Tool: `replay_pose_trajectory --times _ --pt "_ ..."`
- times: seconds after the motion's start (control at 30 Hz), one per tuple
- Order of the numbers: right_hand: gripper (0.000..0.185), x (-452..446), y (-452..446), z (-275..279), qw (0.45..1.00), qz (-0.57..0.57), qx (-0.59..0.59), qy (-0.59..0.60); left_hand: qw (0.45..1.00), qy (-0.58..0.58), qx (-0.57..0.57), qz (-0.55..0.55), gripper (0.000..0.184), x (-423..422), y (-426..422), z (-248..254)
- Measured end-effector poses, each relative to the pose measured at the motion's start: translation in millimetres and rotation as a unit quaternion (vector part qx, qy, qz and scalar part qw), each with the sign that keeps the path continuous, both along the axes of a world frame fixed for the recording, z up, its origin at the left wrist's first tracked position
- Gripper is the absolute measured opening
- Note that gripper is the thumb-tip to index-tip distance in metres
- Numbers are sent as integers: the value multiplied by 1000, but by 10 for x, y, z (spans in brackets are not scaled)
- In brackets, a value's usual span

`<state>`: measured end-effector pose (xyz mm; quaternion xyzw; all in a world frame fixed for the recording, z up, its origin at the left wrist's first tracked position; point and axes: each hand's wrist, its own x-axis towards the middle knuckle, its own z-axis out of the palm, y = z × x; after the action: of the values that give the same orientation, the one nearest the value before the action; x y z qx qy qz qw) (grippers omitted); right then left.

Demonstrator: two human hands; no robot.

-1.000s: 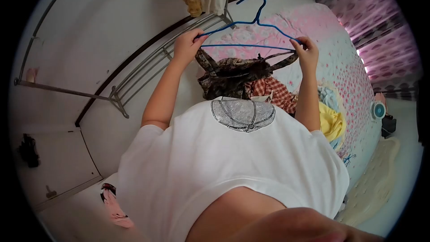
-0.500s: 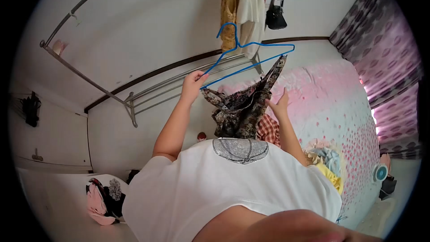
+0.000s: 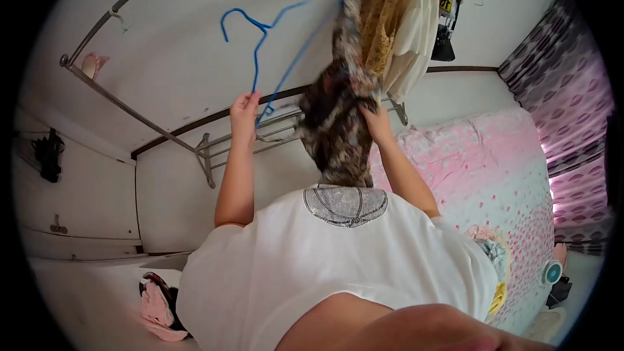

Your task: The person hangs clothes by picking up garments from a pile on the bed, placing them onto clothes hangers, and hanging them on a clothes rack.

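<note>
My left hand [image 3: 244,109] pinches the lower left arm of a blue clothes hanger [image 3: 258,58], which is tilted with its hook to the upper left. From the hanger's raised right end hangs a dark floral garment [image 3: 338,136] by one strap, blurred by motion. Its left side has come away from the hanger and sags below it. My right hand [image 3: 379,122] grips the garment's right side, with some fingers hidden behind the cloth.
A metal clothes rack [image 3: 130,97] stands ahead, carrying a yellow lace garment [image 3: 383,19] and a white garment [image 3: 416,32]. To the right is a bed with a pink and white cover [image 3: 448,162], clothes [image 3: 495,257] and a small fan [image 3: 551,272]. Pink clothing [image 3: 156,305] lies lower left.
The hanger has swung left and tipped, its right end rising. The garment's left strap has slipped off the hanger. My right hand has moved up and left and closed on the garment.
</note>
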<state>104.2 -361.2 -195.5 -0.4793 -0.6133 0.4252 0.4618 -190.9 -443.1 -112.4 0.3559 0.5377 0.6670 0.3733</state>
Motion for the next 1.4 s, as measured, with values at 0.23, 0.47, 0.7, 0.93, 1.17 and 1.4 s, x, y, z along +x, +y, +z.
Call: replay_pose_trajectory --times 0.23,0.47,0.7,0.93,1.17,1.4 --pt "34 -928 438 221 993 9 51 -102 999 44 29 -11 14 -458 113 162" --pt "26 -1144 804 -527 998 39 -27 -31 996 80 11 -48 17 -452 333 -86" --pt "22 -1333 909 -70 959 176 -104 194 985 153 -66 -52 18 -497 575 -360" --pt "60 -1763 899 537 953 252 -18 169 993 106 -45 -39 21 -57 983 -410" --pt "21 -1741 1160 1304 973 196 84 86 993 61 0 -102 21 212 1332 -174" --pt "12 -1318 1341 1533 975 205 65 47 949 -9 32 -314 22 450 1331 123"
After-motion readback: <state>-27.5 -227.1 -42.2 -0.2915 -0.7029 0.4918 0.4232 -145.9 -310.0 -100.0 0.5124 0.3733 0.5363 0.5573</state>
